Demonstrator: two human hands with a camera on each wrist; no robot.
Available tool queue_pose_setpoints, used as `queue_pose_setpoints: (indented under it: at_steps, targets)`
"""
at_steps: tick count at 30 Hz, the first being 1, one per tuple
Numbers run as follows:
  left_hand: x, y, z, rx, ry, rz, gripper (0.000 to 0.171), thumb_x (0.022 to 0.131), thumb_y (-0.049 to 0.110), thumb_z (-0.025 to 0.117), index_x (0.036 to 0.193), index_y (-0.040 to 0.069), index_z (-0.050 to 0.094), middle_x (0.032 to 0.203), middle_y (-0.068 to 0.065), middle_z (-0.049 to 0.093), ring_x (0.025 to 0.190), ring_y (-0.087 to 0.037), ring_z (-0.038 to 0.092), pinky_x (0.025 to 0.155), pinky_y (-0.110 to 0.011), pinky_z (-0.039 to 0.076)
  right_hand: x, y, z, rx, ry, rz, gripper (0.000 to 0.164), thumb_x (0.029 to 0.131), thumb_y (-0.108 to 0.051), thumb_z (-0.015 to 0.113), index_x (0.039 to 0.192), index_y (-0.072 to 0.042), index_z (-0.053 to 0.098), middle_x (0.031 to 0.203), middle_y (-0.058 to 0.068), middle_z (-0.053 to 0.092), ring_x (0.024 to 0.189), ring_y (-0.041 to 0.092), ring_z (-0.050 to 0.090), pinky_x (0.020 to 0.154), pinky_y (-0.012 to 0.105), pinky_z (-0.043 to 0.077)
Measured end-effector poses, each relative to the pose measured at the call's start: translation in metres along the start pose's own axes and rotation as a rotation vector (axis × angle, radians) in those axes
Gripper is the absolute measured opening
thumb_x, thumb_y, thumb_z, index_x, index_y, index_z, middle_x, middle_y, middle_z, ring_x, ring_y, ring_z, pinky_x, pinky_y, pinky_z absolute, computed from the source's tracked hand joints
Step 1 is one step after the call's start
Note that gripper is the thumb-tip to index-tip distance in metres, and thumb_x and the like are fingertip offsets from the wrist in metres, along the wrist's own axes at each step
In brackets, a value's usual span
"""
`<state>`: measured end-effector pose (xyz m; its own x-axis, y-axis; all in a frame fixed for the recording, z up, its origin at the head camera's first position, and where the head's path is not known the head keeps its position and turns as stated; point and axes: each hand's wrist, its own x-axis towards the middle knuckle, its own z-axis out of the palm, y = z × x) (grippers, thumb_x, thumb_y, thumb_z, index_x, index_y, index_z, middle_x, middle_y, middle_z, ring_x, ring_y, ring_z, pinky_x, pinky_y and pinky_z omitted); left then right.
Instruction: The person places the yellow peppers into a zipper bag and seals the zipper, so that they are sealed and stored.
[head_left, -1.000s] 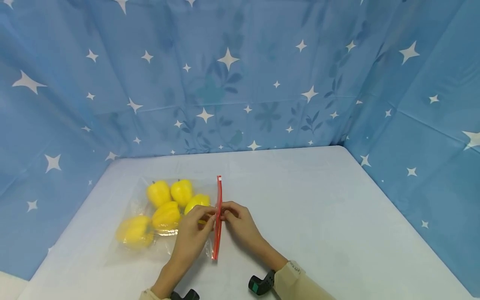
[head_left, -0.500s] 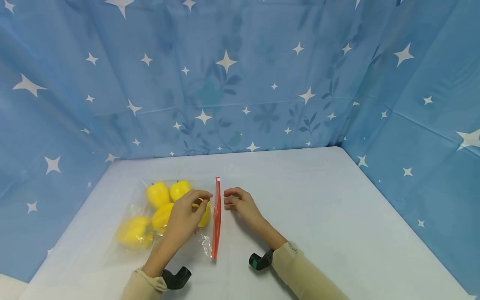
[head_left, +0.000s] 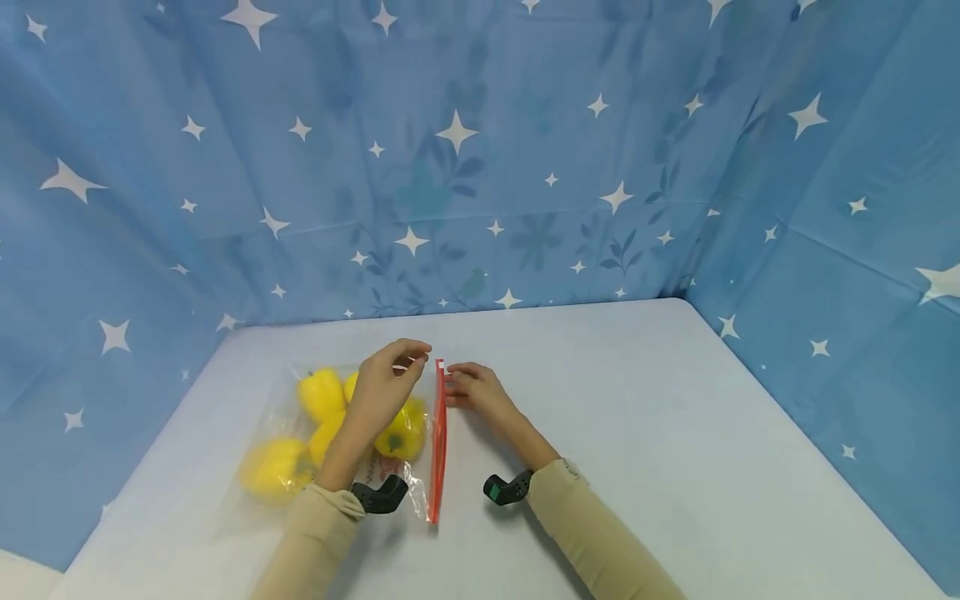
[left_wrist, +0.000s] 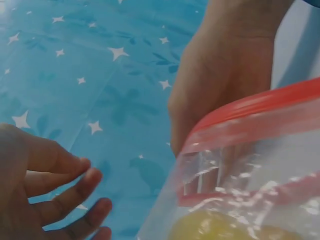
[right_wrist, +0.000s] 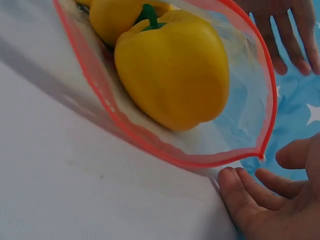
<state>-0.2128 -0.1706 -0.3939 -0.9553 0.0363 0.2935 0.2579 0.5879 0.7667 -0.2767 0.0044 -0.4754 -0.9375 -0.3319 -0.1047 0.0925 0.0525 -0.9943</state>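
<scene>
A clear zip bag with a red zip edge lies on the table, its mouth facing right. Several yellow bell peppers are inside it. In the right wrist view the mouth gapes, and a pepper with a green stem shows within. My left hand hovers over the bag near the far end of the zip, fingers loosely bent and holding nothing. My right hand is just right of the zip's far part, its fingers beside the bag's corner; whether they touch it I cannot tell.
The white table extends to the right of the bag. A blue curtain with white stars stands behind and along both sides. Dark wrist cameras sit at both cuffs.
Both hands have let go of the red zip edge they pinched near its middle. They have moved away toward the zip's far end; the bag stays about where it was.
</scene>
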Motion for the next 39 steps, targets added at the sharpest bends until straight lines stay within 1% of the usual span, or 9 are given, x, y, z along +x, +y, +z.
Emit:
queue_pose_setpoints:
  at_steps: [8, 12, 15, 18, 21, 25, 28, 34, 39]
  targets:
    - [0.026, -0.010, 0.003, 0.038, -0.104, -0.057, 0.034, 0.105, 0.017, 0.058, 0.136, 0.006, 0.067, 0.133, -0.015, 0.070, 0.122, -0.035, 0.064, 0.106, -0.053, 0.053, 0.013, -0.002, 0.009, -0.013, 0.022, 0.047, 0.045, 0.109, -0.023, 0.052, 0.142, 0.008, 0.055, 0.130, 0.024, 0.065, 0.099, 0.022, 0.072, 0.091, 0.036, 0.064]
    - [0.036, -0.019, 0.010, 0.053, -0.129, -0.069, 0.036, 0.105, 0.016, 0.056, 0.138, 0.003, 0.064, 0.134, -0.018, 0.068, 0.124, -0.038, 0.062, 0.105, -0.054, 0.054, 0.015, 0.001, 0.012, -0.027, 0.047, 0.053, 0.043, 0.108, -0.024, 0.056, 0.139, 0.006, 0.058, 0.116, 0.018, 0.068, 0.085, 0.017, 0.067, 0.080, 0.030, 0.065]
    - [0.040, -0.024, 0.016, 0.072, -0.140, -0.075, 0.036, 0.105, 0.015, 0.058, 0.138, 0.002, 0.064, 0.133, -0.019, 0.068, 0.124, -0.039, 0.063, 0.105, -0.054, 0.054, 0.015, 0.003, 0.013, -0.047, 0.069, 0.033, 0.041, 0.106, -0.024, 0.059, 0.137, 0.003, 0.061, 0.109, 0.015, 0.070, 0.078, 0.015, 0.063, 0.071, 0.025, 0.061]
    - [0.042, -0.027, 0.019, 0.113, -0.152, -0.061, 0.035, 0.104, 0.014, 0.059, 0.137, 0.002, 0.065, 0.133, -0.020, 0.068, 0.124, -0.041, 0.062, 0.105, -0.055, 0.054, 0.013, 0.002, 0.015, -0.069, 0.093, 0.001, 0.036, 0.104, -0.023, 0.062, 0.133, 0.000, 0.064, 0.109, 0.016, 0.072, 0.077, 0.015, 0.060, 0.066, 0.022, 0.055]
    - [0.043, -0.027, 0.019, 0.172, -0.158, -0.066, 0.035, 0.103, 0.014, 0.062, 0.135, 0.002, 0.066, 0.132, -0.020, 0.069, 0.124, -0.042, 0.062, 0.105, -0.056, 0.054, 0.011, -0.001, 0.018, -0.105, 0.099, -0.038, 0.032, 0.103, -0.021, 0.065, 0.130, -0.003, 0.067, 0.110, 0.017, 0.074, 0.078, 0.015, 0.059, 0.064, 0.021, 0.051]
    - [0.043, -0.028, 0.018, 0.249, -0.167, -0.092, 0.033, 0.103, 0.014, 0.062, 0.133, 0.000, 0.067, 0.132, -0.020, 0.069, 0.125, -0.041, 0.063, 0.106, -0.055, 0.053, 0.009, -0.003, 0.021, -0.150, 0.091, -0.086, 0.028, 0.103, -0.018, 0.065, 0.127, -0.004, 0.068, 0.109, 0.016, 0.075, 0.079, 0.015, 0.060, 0.066, 0.021, 0.053]
    - [0.041, -0.031, 0.018, 0.289, -0.165, -0.085, 0.032, 0.103, 0.013, 0.062, 0.131, -0.001, 0.068, 0.131, -0.020, 0.070, 0.126, -0.041, 0.063, 0.106, -0.055, 0.053, 0.008, -0.003, 0.023, -0.153, 0.098, -0.116, 0.026, 0.103, -0.018, 0.065, 0.124, -0.003, 0.069, 0.109, 0.016, 0.074, 0.080, 0.014, 0.060, 0.068, 0.022, 0.053]
    - [0.041, -0.034, 0.020, 0.300, -0.133, -0.080, 0.029, 0.104, 0.011, 0.061, 0.129, -0.001, 0.070, 0.129, -0.020, 0.072, 0.125, -0.041, 0.063, 0.108, -0.055, 0.052, 0.008, -0.005, 0.023, -0.133, 0.095, -0.159, 0.024, 0.104, -0.016, 0.064, 0.122, -0.002, 0.069, 0.110, 0.020, 0.075, 0.079, 0.012, 0.062, 0.066, 0.023, 0.054]
    - [0.043, -0.037, 0.021, 0.280, -0.134, -0.095, 0.026, 0.105, 0.010, 0.059, 0.125, -0.002, 0.071, 0.126, -0.019, 0.072, 0.123, -0.040, 0.064, 0.108, -0.055, 0.052, 0.010, -0.005, 0.022, -0.153, 0.087, -0.179, 0.023, 0.104, -0.015, 0.064, 0.122, 0.000, 0.069, 0.109, 0.019, 0.075, 0.078, 0.010, 0.062, 0.066, 0.023, 0.057]
